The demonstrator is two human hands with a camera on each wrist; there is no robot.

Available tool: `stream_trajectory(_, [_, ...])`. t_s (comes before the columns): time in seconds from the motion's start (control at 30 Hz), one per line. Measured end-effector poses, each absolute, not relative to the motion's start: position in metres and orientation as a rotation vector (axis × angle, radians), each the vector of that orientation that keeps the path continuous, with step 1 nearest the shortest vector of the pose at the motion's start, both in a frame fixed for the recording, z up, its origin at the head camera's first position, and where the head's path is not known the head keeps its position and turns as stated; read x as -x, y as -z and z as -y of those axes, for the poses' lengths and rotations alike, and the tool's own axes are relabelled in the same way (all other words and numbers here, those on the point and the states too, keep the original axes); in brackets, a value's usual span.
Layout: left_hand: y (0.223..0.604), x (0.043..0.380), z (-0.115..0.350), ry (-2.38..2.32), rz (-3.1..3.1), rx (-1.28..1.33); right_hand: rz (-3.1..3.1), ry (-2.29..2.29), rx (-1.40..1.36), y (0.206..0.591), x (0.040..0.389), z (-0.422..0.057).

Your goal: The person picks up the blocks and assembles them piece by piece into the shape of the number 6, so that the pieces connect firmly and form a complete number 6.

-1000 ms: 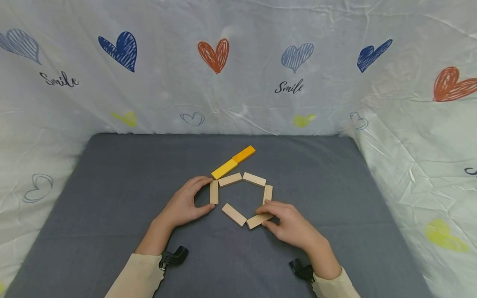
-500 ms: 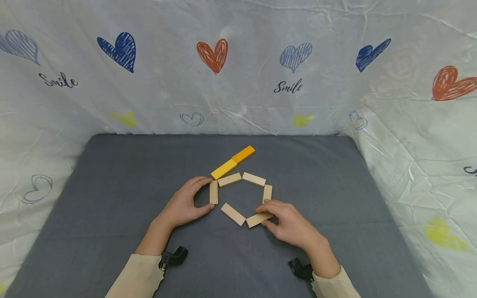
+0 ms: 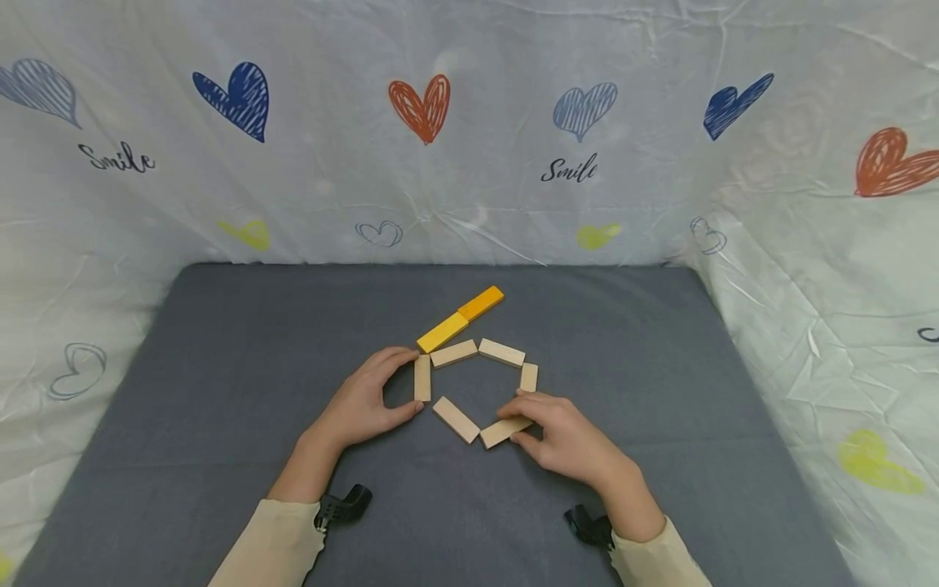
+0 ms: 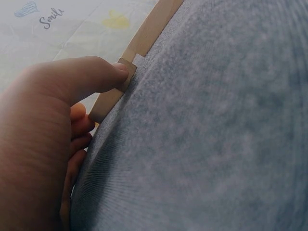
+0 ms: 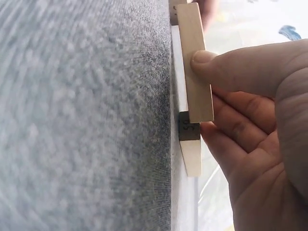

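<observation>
Plain wooden blocks lie in a ring on the grey cloth. My left hand (image 3: 364, 397) holds the upright-lying left block (image 3: 422, 378) by its ends, thumb at the near end and fingers at the far end. At the ring's near right, my right hand (image 3: 570, 438) pinches another wooden block (image 3: 501, 432); its thumb presses the near side in the right wrist view. That block's left end meets the near-left block (image 3: 456, 421). A small gap separates the near-left block from the left block. The right hand partly covers the right-side block (image 3: 529, 377).
Two more plain blocks, one far-left (image 3: 454, 353) and one far-right (image 3: 502, 352), form the ring's back. Behind them a yellow block (image 3: 443, 333) and an orange block (image 3: 481, 303) lie end to end, slanting away. A heart-printed white curtain (image 3: 484, 187) hangs behind the grey-covered table (image 3: 293, 310).
My right hand has slid its block slightly left, and the near-left block has shifted left with it, narrowing the gap to the left block. The left hand stays in place.
</observation>
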State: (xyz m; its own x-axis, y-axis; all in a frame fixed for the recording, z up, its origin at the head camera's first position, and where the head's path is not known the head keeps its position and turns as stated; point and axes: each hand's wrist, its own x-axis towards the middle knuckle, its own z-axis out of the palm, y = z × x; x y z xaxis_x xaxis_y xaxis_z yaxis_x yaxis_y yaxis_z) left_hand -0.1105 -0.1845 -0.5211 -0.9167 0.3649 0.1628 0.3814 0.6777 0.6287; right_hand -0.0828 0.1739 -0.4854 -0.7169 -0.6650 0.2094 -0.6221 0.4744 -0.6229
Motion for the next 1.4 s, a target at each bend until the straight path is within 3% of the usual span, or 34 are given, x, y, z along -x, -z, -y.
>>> stream_trajectory(1.4, [0.5213, 0.1106, 0.1844, 1.068, 2.872, 0.621, -2.66, 1.142, 1.137, 0.4896, 0.0859, -0.1687])
